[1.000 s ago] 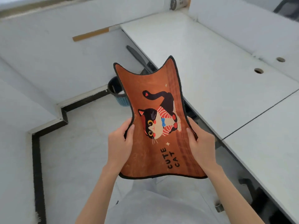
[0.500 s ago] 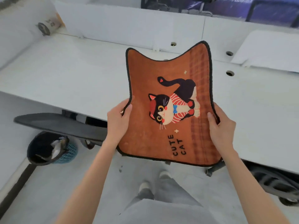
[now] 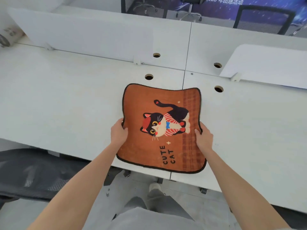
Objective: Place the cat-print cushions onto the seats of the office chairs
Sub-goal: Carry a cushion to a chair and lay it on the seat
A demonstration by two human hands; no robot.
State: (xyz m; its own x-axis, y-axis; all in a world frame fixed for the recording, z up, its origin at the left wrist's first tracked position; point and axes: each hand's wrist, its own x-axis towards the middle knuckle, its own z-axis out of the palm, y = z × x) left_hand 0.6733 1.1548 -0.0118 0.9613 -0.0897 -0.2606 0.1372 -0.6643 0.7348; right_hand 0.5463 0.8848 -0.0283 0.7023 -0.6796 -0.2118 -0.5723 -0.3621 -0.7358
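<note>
Hidden: fingers curling under cat-print cushion (image 3: 162,128), only thumbs showing; black mesh office chair (image 3: 33,173) blurring, cut off lower left.
Hands: left hand (image 3: 118,132) and right hand (image 3: 204,138) gripping opposite side edges.
Cushion: hovering over white desk (image 3: 66,100), overhanging its near edge.

**Readable text in view**

Orange cushion (image 3: 162,128), printed w/ a cartoon cat: black capital letters "CUTE CAT" in two lines near its lower edge, running sideways from the wearer's view. Dark blue starry banner (image 3: 216,7) at top of frame, behind the desks: white text "2025" followed by Chinese characters "年团建活动", cut off by the frame edge. No other legible text.
</note>
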